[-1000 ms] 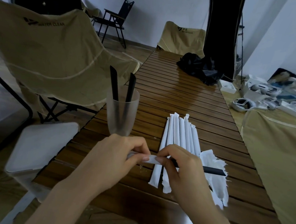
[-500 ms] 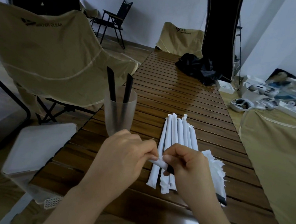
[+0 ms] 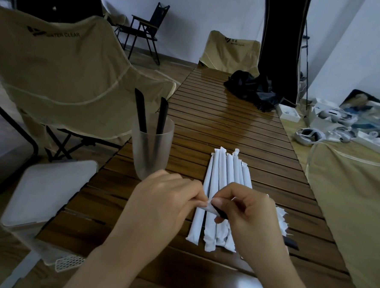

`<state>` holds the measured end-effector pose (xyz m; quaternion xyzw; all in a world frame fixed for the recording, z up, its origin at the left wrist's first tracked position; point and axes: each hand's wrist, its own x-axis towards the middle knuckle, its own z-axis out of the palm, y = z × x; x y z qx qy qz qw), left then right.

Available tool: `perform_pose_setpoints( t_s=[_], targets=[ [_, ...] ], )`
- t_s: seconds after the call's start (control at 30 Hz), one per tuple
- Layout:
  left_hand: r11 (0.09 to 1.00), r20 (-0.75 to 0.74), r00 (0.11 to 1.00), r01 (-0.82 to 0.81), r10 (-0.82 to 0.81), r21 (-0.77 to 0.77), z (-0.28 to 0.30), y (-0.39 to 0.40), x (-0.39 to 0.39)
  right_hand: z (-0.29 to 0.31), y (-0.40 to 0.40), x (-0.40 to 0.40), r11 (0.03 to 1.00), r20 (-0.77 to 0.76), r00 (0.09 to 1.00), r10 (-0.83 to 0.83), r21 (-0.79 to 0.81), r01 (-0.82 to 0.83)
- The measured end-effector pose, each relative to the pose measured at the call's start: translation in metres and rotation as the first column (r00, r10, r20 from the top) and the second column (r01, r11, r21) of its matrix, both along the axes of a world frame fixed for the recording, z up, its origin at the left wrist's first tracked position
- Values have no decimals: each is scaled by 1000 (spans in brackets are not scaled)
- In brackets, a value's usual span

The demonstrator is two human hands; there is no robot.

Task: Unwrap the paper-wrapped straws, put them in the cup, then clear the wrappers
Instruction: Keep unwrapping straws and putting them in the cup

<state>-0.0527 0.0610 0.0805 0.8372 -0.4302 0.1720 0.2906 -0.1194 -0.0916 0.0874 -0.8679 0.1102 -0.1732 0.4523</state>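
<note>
Working over slatted brown wooden table, left hand pinching white paper wrapper off black straw gripped by right hand; two in frosted plastic cup, several wrapped straws beside cup remaining, torn wrappers uncleared.

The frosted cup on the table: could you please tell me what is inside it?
Two black straws stand in the cup, tops poking above its rim. Its frosted wall blurs their lower ends.
</note>
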Motion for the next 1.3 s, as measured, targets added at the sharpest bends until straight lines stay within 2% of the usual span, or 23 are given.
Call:
perform_pose_setpoints(
  t_s=[0.13, 0.27, 0.37, 0.43, 0.57, 0.63, 0.83, 1.07, 1.13, 1.3],
  targets=[
    [999, 43, 998, -38, 39, -17, 2, -3, -4, -5, 3, 2, 997, 23, 997, -68, 41, 67],
    [999, 37, 999, 21, -19, -39, -2, -7, -6, -7, -2, 3, 991, 22, 993, -116, 71, 114],
    [1000, -99, 995, 22, -21, 6, 2, -10, -4, -8, -4, 2, 977, 92, 989, -112, -172, 126],
    [997, -203, 977, -51, 62, 58, 3, -8, -3, -8, -5, 1, 925, 176, 982, -61, -360, 122],
    [997, -282, 959, 23, -1, 72, -5, 5, -3, -12, -6, 3, 870, 264, 962, 64, -487, 76],
    [998, -316, 949, 33, -14, 55, -5, 7, -1, -13, -5, 4, 867, 274, 960, 55, -490, 90],
    [999, -237, 971, 21, -14, 27, -5, 3, -2, -13, -10, 3, 889, 260, 965, -22, -437, 137],
    [1000, -194, 981, 25, -23, 4, -4, 6, -1, -16, -7, 4, 913, 104, 994, -36, -401, 75],
    [998, -186, 982, 34, -25, 49, -4, 5, 0, -16, -7, 4, 922, 64, 995, -73, -376, 92],
    [997, -148, 989, 32, -21, 72, -3, 3, 3, -13, -7, 4, 924, 58, 991, -122, -357, 135]
  ],
)
